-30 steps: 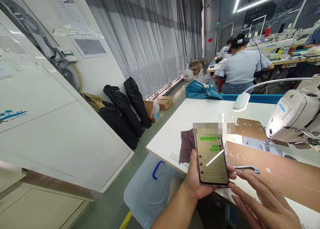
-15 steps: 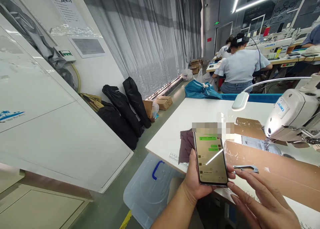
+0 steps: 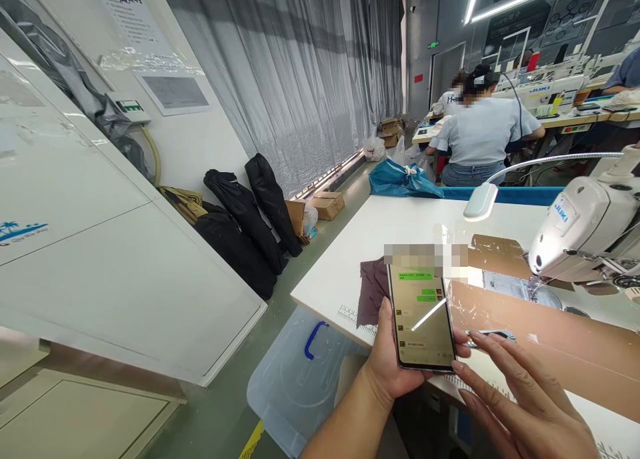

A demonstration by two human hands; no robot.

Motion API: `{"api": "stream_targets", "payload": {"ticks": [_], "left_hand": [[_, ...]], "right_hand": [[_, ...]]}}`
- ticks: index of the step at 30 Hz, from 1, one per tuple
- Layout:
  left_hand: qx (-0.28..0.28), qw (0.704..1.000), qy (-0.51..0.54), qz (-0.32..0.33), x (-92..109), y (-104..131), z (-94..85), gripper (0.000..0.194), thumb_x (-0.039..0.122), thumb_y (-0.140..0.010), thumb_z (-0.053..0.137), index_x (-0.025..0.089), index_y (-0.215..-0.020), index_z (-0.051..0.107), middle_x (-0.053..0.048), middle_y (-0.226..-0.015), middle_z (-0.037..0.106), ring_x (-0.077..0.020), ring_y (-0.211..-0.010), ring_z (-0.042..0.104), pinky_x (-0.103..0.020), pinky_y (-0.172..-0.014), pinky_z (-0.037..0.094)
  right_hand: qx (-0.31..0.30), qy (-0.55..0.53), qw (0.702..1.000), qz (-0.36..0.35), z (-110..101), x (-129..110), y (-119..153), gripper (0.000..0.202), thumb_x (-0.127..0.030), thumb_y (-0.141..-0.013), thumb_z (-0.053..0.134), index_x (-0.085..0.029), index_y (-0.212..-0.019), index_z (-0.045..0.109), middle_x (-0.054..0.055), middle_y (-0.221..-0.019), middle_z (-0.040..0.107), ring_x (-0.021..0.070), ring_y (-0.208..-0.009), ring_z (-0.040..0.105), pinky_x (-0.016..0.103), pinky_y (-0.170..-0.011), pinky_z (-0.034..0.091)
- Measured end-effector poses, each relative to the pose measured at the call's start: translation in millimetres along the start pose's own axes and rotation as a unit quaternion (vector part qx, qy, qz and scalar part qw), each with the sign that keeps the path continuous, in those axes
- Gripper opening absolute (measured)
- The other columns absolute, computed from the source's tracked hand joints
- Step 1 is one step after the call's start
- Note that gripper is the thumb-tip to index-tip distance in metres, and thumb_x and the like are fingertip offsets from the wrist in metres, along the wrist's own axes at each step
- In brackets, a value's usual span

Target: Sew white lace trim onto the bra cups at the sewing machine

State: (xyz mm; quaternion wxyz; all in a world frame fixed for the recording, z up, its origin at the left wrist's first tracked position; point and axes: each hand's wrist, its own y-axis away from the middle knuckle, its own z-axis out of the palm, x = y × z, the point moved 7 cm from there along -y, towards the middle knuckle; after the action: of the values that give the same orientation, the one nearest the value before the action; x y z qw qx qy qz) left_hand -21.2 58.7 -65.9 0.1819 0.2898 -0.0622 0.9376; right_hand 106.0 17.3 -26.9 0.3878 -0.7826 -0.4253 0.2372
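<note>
My left hand (image 3: 393, 359) wraps round a smartphone (image 3: 423, 319), held upright above the table's front edge, with its lit screen facing me. Green and pale chat bubbles show on the screen, crossed by a bright light reflection. Beside the phone's lower right corner is my right hand (image 3: 525, 395), fingers stretched out and apart, one fingertip at or very near the corner. Behind the right fingers lie thread snips (image 3: 493, 335), partly covered. A dark mauve cloth (image 3: 373, 292) rests on the table, partly hidden by the phone.
A white JUKI sewing machine (image 3: 585, 229) stands on the table (image 3: 335, 265) at right, a lamp (image 3: 481, 202) beside it. Below the table's edge is a clear plastic bin (image 3: 285, 385). A white cabinet (image 3: 115, 259) stands left. A person (image 3: 483, 132) sits farther back.
My right fingers have shifted very slightly toward the phone's corner and now cover more of the snips. The phone and my left hand look unmoved.
</note>
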Motion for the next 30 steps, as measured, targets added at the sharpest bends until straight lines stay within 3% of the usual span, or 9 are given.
{"api": "stream_targets", "payload": {"ticks": [30], "left_hand": [[0.005, 1.0, 0.021, -0.001, -0.1, 0.6, 1.2, 0.093, 0.083, -0.08, 0.026, 0.006, -0.119, 0.062, -0.018, -0.102, 0.069, -0.0269, -0.091, 0.063, -0.038, -0.087, 0.039]], "right_hand": [[0.002, 0.001, 1.0, 0.01, 0.5, 1.2, -5.2, 0.027, -0.024, -0.088, 0.058, -0.019, -0.113, 0.066, 0.013, -0.146, 0.041, 0.0293, -0.138, 0.034, 0.038, -0.115, 0.026]]}}
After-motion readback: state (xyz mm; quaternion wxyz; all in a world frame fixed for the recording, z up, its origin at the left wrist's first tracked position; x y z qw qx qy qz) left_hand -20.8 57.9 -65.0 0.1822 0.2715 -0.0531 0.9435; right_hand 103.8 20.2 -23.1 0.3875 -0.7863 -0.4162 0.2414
